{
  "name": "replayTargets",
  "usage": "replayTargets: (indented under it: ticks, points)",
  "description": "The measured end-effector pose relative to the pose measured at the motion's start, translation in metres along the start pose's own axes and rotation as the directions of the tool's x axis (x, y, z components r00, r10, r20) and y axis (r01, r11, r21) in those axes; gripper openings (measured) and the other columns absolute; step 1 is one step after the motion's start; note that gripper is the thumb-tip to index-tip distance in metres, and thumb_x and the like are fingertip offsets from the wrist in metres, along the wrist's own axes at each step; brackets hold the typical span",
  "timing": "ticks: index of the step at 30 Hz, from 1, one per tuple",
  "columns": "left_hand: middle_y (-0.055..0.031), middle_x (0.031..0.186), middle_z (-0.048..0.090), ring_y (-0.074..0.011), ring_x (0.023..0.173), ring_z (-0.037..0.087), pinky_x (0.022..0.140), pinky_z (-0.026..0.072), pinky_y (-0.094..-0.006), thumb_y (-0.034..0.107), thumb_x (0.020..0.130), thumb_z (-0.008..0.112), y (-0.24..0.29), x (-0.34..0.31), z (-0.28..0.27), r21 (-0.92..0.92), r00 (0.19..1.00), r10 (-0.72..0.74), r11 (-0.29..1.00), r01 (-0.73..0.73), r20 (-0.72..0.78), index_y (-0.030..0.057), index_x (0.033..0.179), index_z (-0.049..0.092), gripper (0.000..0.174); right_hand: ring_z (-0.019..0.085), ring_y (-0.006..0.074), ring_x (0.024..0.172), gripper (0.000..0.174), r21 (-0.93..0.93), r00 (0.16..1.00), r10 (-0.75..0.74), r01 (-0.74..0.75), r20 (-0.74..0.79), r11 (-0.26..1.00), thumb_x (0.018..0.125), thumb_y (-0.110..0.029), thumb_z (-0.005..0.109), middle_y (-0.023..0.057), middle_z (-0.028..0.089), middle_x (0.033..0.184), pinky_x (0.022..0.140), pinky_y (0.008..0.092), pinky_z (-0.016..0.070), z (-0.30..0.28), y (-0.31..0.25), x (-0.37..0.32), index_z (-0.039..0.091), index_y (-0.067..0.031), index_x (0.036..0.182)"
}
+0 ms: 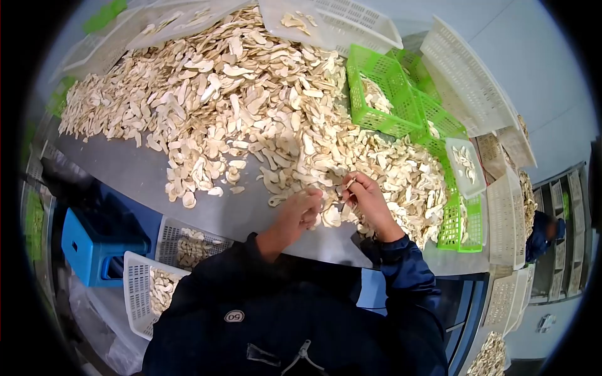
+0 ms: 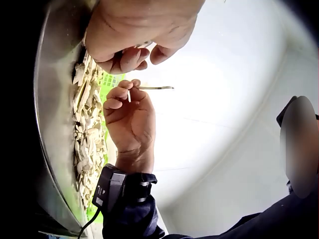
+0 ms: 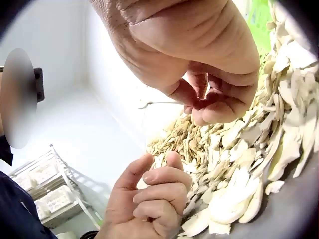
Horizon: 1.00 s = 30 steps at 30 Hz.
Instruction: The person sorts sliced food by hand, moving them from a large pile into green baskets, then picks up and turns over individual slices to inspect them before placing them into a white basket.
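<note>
A broad heap of dried mushroom slices (image 1: 251, 106) covers much of the grey metal table. My right hand (image 1: 370, 203) is above the heap's near edge, pinching a thin mushroom slice (image 2: 155, 88) between thumb and fingers. Seen edge-on in the left wrist view, the slice juts out past the fingertips. Close by on the left is my left hand (image 1: 295, 216), its fingers curled and its thumb apart from them. A pale sliver (image 2: 144, 45) shows among its fingers in the left wrist view; I cannot tell whether they hold it.
Green baskets (image 1: 382, 94) holding some slices line the right side of the heap, with a small white tray (image 1: 465, 168) beside them. White crates (image 1: 467, 75) stand behind. At lower left are a blue stool (image 1: 94, 244) and a white basket (image 1: 135, 294) of slices.
</note>
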State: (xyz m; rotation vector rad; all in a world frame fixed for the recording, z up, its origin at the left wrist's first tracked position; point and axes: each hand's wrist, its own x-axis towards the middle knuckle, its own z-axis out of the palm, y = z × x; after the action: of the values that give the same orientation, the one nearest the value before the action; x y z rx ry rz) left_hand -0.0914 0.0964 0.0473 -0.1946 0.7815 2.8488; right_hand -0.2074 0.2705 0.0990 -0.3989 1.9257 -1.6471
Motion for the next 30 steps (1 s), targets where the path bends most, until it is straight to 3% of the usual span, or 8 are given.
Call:
replayTargets:
  ticks: [4,10,11,14,15,22,28,30]
  points:
    - [0.0054,0.071,0.045,-0.0027,0.057,0.037,0.053,0.0305,-0.0205,0.014,0.095,0.059,0.000,-0.001,0.005,0.044,0.998,0.033,0.999,-0.031,-0.048,0.0092,0.107,0.053,0.015,0.052,0.0064,0.064,0.014,-0.199,1.000,-0.007,0.005,-0.008,0.980,0.092,-0.013,0.054,-0.0029,0.057,0.072,0.058,0.0232,0.0419,0.003,-0.001,-0.003,0.063,-0.0020,0.097]
    - [0.0089,0.066,0.042,-0.0016,0.053,0.035,0.050,0.0298,-0.0197,0.017,0.094,0.064,-0.004,0.002,0.001,0.156,0.995,0.067,0.986,-0.055,-0.068,0.0121,0.090,0.054,0.012,0.053,0.0182,0.059,0.017,-0.627,0.949,-0.027,0.228,0.313,0.744,0.089,-0.017,0.061,0.0088,0.053,0.065,0.058,0.0305,0.0440,0.018,-0.017,-0.015,0.064,-0.0037,0.098]
    - [0.0089,0.065,0.042,-0.0016,0.053,0.035,0.049,0.0295,-0.0197,0.017,0.094,0.064,-0.004,0.002,0.000,0.167,0.993,0.083,0.984,-0.068,-0.084,0.0125,0.088,0.054,0.013,0.052,0.0127,0.062,0.014,-0.656,0.939,-0.059,0.280,0.338,0.701,0.093,-0.016,0.060,0.0067,0.054,0.069,0.057,0.0288,0.0422,0.021,-0.031,-0.016,0.063,-0.0029,0.099]
    - [0.0089,0.063,0.041,-0.0015,0.053,0.034,0.048,0.0284,-0.0197,0.017,0.094,0.064,-0.004,0.001,0.000,0.179,0.986,0.122,0.979,-0.100,-0.117,0.0135,0.084,0.053,0.016,0.059,0.0226,0.065,0.016,-0.752,0.929,-0.333,0.334,0.161,0.568,0.089,-0.013,0.061,0.0126,0.059,0.076,0.061,0.0334,0.0464,0.014,-0.021,0.005,0.064,-0.0035,0.102]
    - [0.0089,0.063,0.041,-0.0015,0.053,0.034,0.048,0.0279,-0.0197,0.017,0.094,0.064,-0.004,0.001,0.002,0.171,0.985,0.126,0.980,-0.105,-0.116,0.0138,0.083,0.052,0.016,0.063,0.0328,0.071,0.019,-0.831,0.883,-0.453,0.342,0.124,0.439,0.086,-0.013,0.062,0.0163,0.062,0.083,0.065,0.0382,0.0500,0.013,-0.019,0.016,0.065,-0.0046,0.103]
    - [0.0070,0.063,0.041,-0.0030,0.054,0.035,0.050,0.0275,-0.0206,0.020,0.095,0.061,0.000,-0.001,0.003,0.063,0.987,0.143,0.988,-0.139,-0.068,0.0121,0.080,0.051,0.020,0.063,0.0336,0.078,0.016,-0.935,0.834,-0.516,0.317,0.196,0.157,0.083,-0.016,0.062,0.0137,0.063,0.088,0.069,0.0426,0.0524,0.004,-0.008,0.045,0.069,-0.0070,0.093]
    - [0.0022,0.070,0.047,-0.0056,0.056,0.038,0.053,0.0301,-0.0229,0.026,0.097,0.055,-0.004,0.004,-0.005,-0.086,0.982,0.129,0.986,-0.141,-0.137,0.0075,0.085,0.052,0.022,0.062,0.0329,0.077,0.012,-0.873,0.928,-0.368,0.224,0.056,0.433,0.081,-0.017,0.065,0.0116,0.062,0.085,0.069,0.0420,0.0503,-0.002,-0.018,0.037,0.068,-0.0069,0.087]
    - [0.0010,0.078,0.051,-0.0062,0.061,0.041,0.054,0.0319,-0.0229,0.023,0.097,0.056,-0.003,0.003,-0.007,-0.154,0.986,0.131,0.977,-0.147,-0.105,0.0091,0.088,0.052,0.017,0.062,0.0331,0.077,0.011,-0.889,0.907,-0.409,0.271,0.106,0.369,0.081,-0.016,0.066,0.0118,0.062,0.084,0.068,0.0415,0.0503,0.001,-0.017,0.035,0.066,-0.0066,0.086]
